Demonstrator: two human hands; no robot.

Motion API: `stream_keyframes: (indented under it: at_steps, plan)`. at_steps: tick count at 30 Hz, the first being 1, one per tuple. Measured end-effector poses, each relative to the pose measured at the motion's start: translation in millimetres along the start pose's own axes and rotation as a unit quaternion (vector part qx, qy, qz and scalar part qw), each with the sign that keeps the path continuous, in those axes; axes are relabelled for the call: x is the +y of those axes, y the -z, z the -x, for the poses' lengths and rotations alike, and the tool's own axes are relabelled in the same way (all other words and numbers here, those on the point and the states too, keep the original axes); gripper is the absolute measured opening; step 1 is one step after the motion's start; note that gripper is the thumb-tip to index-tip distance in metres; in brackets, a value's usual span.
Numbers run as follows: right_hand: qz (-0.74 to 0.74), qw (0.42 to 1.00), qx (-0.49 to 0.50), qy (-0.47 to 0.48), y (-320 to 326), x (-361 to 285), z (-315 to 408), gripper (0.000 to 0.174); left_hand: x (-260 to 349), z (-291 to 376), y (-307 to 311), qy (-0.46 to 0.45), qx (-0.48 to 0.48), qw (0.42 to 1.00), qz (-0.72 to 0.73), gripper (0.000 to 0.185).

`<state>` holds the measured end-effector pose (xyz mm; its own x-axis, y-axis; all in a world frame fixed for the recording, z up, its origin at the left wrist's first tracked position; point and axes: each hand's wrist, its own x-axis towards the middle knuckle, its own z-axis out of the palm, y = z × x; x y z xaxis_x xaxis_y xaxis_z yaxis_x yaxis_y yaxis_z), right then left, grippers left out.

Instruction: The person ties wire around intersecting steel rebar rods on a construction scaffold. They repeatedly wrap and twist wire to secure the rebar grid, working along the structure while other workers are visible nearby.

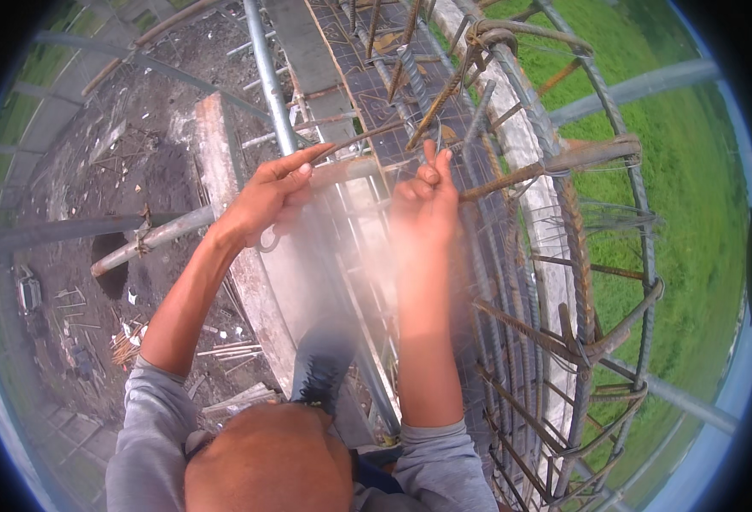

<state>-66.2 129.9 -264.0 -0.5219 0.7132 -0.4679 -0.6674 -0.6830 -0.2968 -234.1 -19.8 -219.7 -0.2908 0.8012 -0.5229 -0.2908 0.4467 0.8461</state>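
Observation:
My left hand (273, 192) grips a thin rusty steel rod (366, 136), which runs from its fingertips towards the rebar. Below that palm a curved metal loop (269, 243) sticks out; what it belongs to is hidden. My right hand (430, 185) pinches a thin tie wire (439, 134) between thumb and fingers. Just beyond it a rusty bent rebar end (436, 112) slants down towards the fingertips. Ribbed bars (414, 80) stand close by, over a dark plywood formwork panel (388, 96). Haze blurs the right wrist.
A rebar cage (580, 269) with stirrups curves along my right, beside a pale concrete edge (545, 256). Scaffold tubes (158, 240) cross at left. My boot (324, 365) rests on a narrow plank (292, 288), high above muddy ground (126, 179). Grass (696, 269) lies below at right.

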Motion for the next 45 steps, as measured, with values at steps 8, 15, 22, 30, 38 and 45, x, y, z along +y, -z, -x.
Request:
stream_keyframes:
  at_steps: [8,15,22,30,38,45]
  plan:
    - [0.11,0.99,0.081,-0.02,-19.6,44.4,-1.5,0.037,15.1,-7.6,14.2,-0.016,-0.016,0.993,-0.12,0.047]
    - [-0.053,0.997,-0.034,-0.041,13.7,41.5,-0.4,0.042,22.2,-21.0,31.1,0.019,-0.066,0.99,-0.123,0.049]
    - [-0.089,0.968,-0.211,-0.107,15.2,42.5,-44.6,0.046,27.2,-21.6,30.2,0.015,-0.053,0.981,-0.184,0.048]
    - [0.028,0.989,-0.122,0.073,5.7,74.0,-67.6,0.021,21.1,-40.7,34.8,-0.247,0.014,0.843,-0.477,0.05]
    - [0.081,0.99,-0.011,0.112,-8.6,74.3,-49.9,0.032,-17.4,-29.6,27.2,-0.304,0.165,0.585,-0.733,0.009]
    - [0.078,0.992,-0.093,0.03,36.6,46.5,-37.1,0.045,-42.1,-9.0,-30.3,-0.089,-0.002,0.968,-0.235,0.034]
